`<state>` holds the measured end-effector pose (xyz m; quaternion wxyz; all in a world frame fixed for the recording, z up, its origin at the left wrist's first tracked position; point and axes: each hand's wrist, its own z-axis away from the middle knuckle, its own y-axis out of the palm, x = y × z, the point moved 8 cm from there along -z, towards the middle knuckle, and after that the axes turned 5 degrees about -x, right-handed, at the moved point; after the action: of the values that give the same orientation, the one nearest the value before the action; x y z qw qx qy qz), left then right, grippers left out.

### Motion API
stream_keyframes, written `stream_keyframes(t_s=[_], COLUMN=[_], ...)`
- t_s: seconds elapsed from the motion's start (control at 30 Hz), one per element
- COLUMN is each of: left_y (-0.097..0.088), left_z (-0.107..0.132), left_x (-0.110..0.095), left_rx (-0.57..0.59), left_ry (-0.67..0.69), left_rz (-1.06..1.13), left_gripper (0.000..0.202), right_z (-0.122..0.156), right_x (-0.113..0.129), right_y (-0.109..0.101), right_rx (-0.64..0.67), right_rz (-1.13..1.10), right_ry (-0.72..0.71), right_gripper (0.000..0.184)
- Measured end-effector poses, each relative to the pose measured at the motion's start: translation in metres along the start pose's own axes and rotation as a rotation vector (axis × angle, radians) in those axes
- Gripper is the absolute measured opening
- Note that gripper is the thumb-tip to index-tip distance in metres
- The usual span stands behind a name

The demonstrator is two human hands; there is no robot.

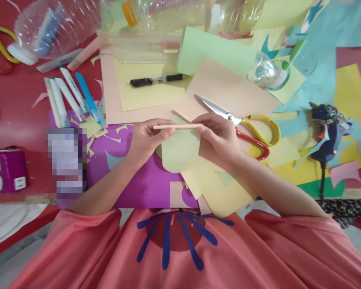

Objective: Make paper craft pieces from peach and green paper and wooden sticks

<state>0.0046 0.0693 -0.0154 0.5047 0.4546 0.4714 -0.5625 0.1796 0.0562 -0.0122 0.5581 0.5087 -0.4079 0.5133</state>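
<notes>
A thin peach strip of folded or rolled paper [183, 126] runs level between my hands. My left hand [149, 138] pinches it toward its left end, thumb in front. At its right end, my right hand [219, 134] grips it between thumb and fingers. A second short peach strip [181, 115] slants behind it, touching or close to my right fingertips. Just below the strip is a pale green paper piece [181, 150] with rounded lower corners. Scissors [237, 120] with yellow and red handles lie open beyond my right hand.
A black pen [156, 80] lies on yellow paper. Several markers [69, 94] and a phone [66, 160] are at left. Behind are a green paper-wrapped bottle [216, 50] and clear bottles [63, 28]. A dark blue glue gun [326, 136] with a cord is at right.
</notes>
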Motion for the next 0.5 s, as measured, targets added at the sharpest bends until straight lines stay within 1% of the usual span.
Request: stream_keyframes(t_s=[0.1,0.17,0.33,0.4,0.5], left_y=[-0.002,-0.001,0.008,0.01,0.011], left_z=[-0.001,0.0,0.006,0.008,0.009], left_x=[0.006,0.008,0.001,-0.003,-0.005], left_rx=[-0.013,-0.004,0.056,0.068,0.074], left_ry=[-0.038,-0.06,-0.058,-0.045,-0.035], left_rz=[0.056,0.083,0.017,-0.006,-0.008], left_gripper=[0.02,0.022,0.025,0.023,0.021], right_z=[0.0,0.001,0.005,0.005,0.004], right_x=[0.006,0.005,-0.007,-0.008,-0.009], right_y=[-0.005,-0.004,0.004,0.007,0.007], right_rx=[-0.004,0.016,0.034,0.04,0.019], right_rz=[0.049,0.014,-0.117,-0.13,-0.112], right_ry=[-0.116,-0.124,0.073,0.109,0.119], right_gripper=[0.037,0.04,0.032,0.03,0.031])
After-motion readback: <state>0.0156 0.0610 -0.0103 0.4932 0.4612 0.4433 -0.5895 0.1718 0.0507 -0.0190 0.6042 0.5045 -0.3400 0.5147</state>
